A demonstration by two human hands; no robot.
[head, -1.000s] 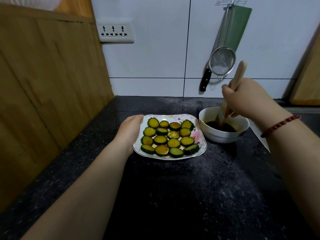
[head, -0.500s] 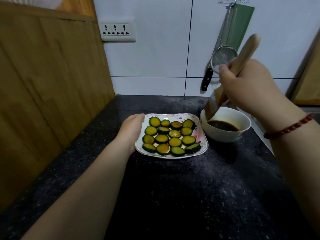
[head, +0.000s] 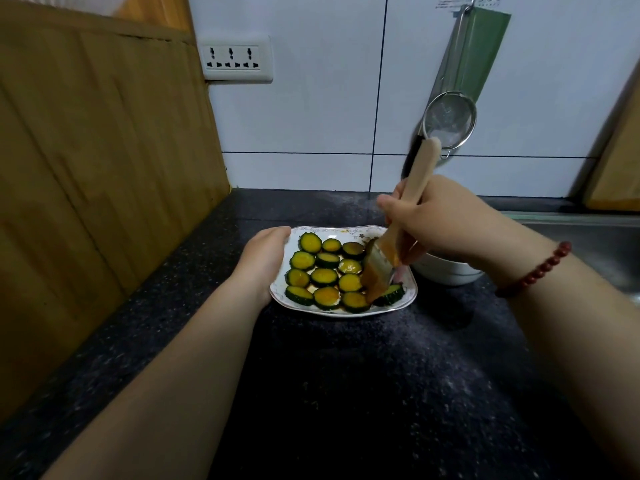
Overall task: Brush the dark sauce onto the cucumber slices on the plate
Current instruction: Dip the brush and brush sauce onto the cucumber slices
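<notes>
Wooden-handled and wide, one pastry brush (head: 388, 251) was clasped in the right hand (head: 440, 223), fingers wrapped round the handle, the handle tip pointing up and away from the person. Its sauce-wet bristles (head: 375, 277) reached down and to the left of that hand, pressed onto the cucumber slices (head: 325, 271) at the right side of the plate (head: 410, 289). About fourteen slices could be counted, lying flat in rough rows; the brush hid part of the right-hand column, so the count was not certain. The slices looked glossy and yellow-brown on top, with dark green rims.

One plate, white with a patterned scalloped edge, sat on the dark speckled tabletop (head: 346, 393) between the two hands. The left hand (head: 263, 258) was cupped against its left rim, fingers curled over the edge, steadying it.

One white bowl (head: 446, 273) stood just under and behind the right hand, touching or nearly touching the plate's right edge; its contents were hidden. One red bead bracelet (head: 540, 268) circled the right wrist. Beyond the right hand, one mesh strainer (head: 450, 119) hung on the tiled wall.
</notes>
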